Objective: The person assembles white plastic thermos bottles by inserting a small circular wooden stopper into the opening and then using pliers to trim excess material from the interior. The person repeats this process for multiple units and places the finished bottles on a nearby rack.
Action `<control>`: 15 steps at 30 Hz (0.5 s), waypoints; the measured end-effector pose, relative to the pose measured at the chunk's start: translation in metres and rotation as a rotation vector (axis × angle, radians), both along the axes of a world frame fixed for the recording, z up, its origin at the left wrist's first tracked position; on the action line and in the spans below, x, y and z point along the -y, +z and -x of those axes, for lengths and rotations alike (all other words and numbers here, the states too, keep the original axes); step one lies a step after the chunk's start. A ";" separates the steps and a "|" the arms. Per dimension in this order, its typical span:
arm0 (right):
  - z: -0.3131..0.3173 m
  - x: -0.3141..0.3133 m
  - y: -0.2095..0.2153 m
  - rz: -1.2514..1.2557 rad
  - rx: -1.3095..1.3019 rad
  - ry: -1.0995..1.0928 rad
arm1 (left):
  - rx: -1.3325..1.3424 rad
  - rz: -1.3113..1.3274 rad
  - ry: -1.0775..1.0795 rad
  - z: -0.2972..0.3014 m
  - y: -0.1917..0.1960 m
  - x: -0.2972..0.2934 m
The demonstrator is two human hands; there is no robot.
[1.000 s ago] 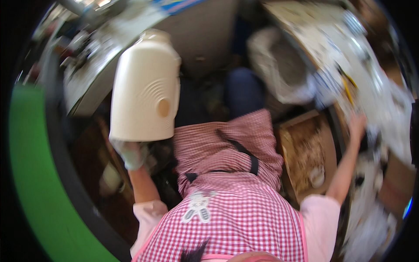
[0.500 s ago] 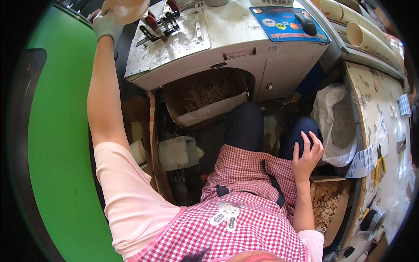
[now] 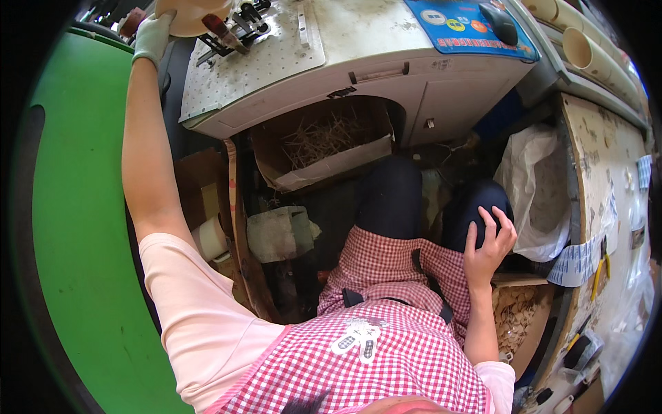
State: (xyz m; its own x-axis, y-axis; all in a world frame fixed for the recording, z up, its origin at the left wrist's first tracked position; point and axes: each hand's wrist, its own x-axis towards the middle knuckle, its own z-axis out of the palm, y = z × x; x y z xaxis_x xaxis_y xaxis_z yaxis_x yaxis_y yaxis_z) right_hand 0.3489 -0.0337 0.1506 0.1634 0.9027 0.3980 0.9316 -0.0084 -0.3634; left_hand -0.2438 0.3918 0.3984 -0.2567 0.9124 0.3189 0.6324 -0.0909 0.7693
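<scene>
My left hand (image 3: 150,38), in a pale glove, reaches far up to the left and grips the edge of a cream plastic container (image 3: 189,15) resting on the white machine top (image 3: 276,48). A clamp tool with a reddish handle (image 3: 224,33) lies right beside the container. My right hand (image 3: 488,241) is bare, fingers spread, and rests on my right knee, holding nothing. I am seated, wearing a pink checked apron (image 3: 386,345).
A cardboard box of straw-like shavings (image 3: 324,141) sits under the machine. A white sack (image 3: 541,186) and a wooden box of pale chips (image 3: 514,321) stand to my right. A blue control panel (image 3: 469,24), cardboard tubes (image 3: 586,48), a cluttered bench (image 3: 614,207) and a green surface (image 3: 76,241) surround me.
The cream container went from in front of me up onto the machine top with my left hand. My right hand came off the bench and settled on my knee.
</scene>
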 end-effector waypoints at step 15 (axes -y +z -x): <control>0.003 0.002 0.000 0.010 0.012 0.007 | -0.036 0.245 -0.035 -0.024 0.003 0.056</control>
